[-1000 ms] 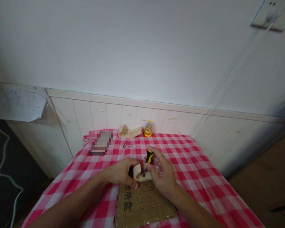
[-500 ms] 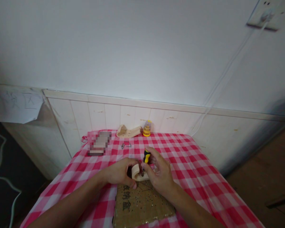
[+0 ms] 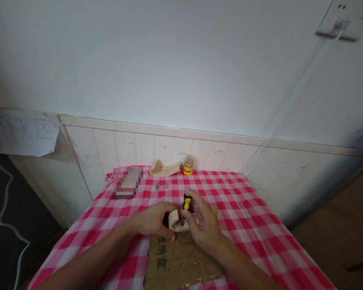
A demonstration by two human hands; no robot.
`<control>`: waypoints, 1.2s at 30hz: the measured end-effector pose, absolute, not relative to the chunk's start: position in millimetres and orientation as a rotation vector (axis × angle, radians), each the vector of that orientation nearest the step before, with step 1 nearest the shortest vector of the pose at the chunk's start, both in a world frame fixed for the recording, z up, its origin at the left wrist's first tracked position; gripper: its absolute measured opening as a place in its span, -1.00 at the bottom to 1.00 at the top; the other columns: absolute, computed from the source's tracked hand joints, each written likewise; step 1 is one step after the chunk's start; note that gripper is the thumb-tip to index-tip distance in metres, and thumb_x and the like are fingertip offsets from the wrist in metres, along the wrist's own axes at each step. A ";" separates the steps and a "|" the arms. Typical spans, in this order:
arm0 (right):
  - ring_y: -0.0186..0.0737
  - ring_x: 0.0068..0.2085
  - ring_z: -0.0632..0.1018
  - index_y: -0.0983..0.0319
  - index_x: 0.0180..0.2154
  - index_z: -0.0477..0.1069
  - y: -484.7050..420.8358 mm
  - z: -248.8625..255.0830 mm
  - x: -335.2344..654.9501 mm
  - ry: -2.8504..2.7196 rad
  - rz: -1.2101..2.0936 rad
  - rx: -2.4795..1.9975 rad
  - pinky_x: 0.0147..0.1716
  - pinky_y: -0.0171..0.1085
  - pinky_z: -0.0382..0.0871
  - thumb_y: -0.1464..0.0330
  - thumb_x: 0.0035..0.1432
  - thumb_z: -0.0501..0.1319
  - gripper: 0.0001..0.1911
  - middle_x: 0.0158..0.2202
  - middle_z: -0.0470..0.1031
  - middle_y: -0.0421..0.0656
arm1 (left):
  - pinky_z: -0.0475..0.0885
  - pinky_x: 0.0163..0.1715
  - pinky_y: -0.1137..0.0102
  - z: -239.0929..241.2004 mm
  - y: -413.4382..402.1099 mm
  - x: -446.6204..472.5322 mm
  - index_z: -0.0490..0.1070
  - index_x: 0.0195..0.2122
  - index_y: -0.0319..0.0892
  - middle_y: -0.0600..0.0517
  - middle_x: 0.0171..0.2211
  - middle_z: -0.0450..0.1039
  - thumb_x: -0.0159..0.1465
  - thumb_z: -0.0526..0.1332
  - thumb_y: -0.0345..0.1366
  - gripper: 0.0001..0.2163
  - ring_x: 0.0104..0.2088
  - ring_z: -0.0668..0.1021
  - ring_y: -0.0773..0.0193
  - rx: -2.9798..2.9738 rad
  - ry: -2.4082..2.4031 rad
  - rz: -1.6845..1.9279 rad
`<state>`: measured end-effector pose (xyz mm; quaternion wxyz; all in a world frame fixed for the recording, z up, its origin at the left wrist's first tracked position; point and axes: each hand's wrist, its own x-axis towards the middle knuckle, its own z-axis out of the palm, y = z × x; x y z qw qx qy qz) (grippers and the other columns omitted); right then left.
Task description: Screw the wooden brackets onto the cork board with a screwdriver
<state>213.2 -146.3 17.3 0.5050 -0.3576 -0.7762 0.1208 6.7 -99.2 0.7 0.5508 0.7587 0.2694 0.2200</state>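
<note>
A pale wooden piece with a curled end [image 3: 173,220] lies over the far edge of a brown cardboard piece [image 3: 181,266]. My left hand [image 3: 157,220] is closed around its curled end, thumb at the near side. In my right hand [image 3: 207,225] is a short yellow and black screwdriver [image 3: 187,200], held upright between thumb and fingers. Its tip points down at the wooden piece, close to a dark spot there. My right hand hides the right part of the wood.
Against the wall stand a second curved wooden piece [image 3: 165,168] and a yellow-based bit container [image 3: 188,164]. Small metal parts [image 3: 162,185] lie before them, with a blurred flat object [image 3: 128,183] to their left. A red checked cloth [image 3: 248,225] covers the table.
The view has shifted slightly. My hands, the screwdriver and the wooden piece keep nearly the same places relative to one another.
</note>
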 end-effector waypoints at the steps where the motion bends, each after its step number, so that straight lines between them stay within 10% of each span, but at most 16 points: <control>1: -0.05 0.02 0.63 0.08 0.26 0.28 -145.7 17.0 213.3 -1.870 0.300 -0.867 -0.01 -0.10 0.60 0.48 0.24 0.21 -0.43 0.01 0.59 -0.05 | 0.31 -0.32 0.45 0.5 -99.2 6.4 0.49 -0.31 -0.18 0.12 -0.33 0.43 -0.14 0.57 -0.23 -0.60 -0.33 0.41 0.29 1.797 0.634 0.520; 36: -0.06 0.00 0.64 0.08 0.25 0.28 -143.3 16.2 216.0 -1.849 0.314 -0.870 0.00 -0.08 0.58 0.47 0.23 0.21 -0.43 0.09 0.55 -0.04 | 0.33 -0.37 0.46 3.5 -100.2 7.0 0.47 -0.30 -0.19 0.13 -0.36 0.44 -0.14 0.54 -0.25 -0.60 -0.37 0.43 0.31 1.815 0.694 0.479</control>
